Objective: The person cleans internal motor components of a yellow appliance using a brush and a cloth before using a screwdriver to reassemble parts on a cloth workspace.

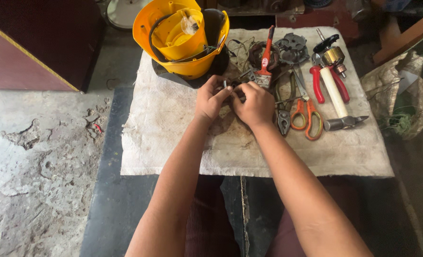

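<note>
My left hand [210, 100] and my right hand [255, 103] meet over the middle of a dirty white cloth [173, 138]. Together they pinch a small dark metal part [233, 85] between the fingertips; most of it is hidden by my fingers. Just behind my hands a yellow plastic appliance housing [180, 38] with a dark base lies tilted, open side toward me. A red-handled paintbrush [266, 59] lies right behind my right hand.
Right of my hands lie orange-handled scissors [306, 114], red-handled pliers [328, 83], a white-handled hammer [337, 102], a copper-wound motor rotor [334, 54] and a grey metal plate [292, 47]. A dark red cabinet [35, 43] stands far left, a sack [404, 95] at right. The floor is cracked concrete.
</note>
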